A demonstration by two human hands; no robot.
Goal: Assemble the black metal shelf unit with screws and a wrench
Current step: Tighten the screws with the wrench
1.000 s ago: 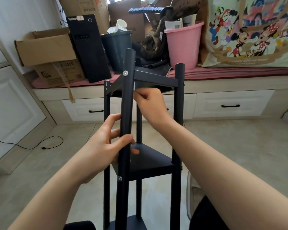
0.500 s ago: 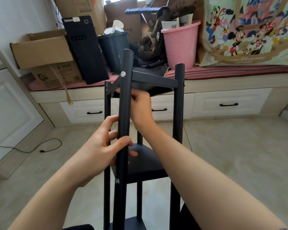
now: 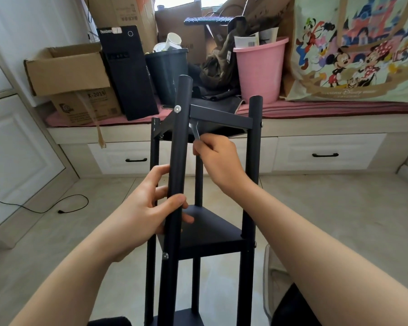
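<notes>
A: Item one, left hand [image 3: 149, 208]. How do we log it?

B: Wrapped around the near post [image 3: 178, 165] of the black shelf unit [image 3: 212, 234], thumb across the front, fingers behind. We judge it steadies the frame so the post does not twist under the tool.

A: Item two, right hand [image 3: 218, 158]?

B: Up and to the right of the left hand, fingers curled, pinching the wrench [image 3: 196, 130]. Its head reaches up under the top shelf [image 3: 222, 116], just behind the post.

A: Why there?

B: A screw head [image 3: 177, 109] shows on the post's outer face, above both hands. We take it the wrench works the inner end of that joint; the nut itself is hidden.

A: Remaining stock?

B: Middle shelf [image 3: 210, 231] below the right hand, already fixed.
</notes>
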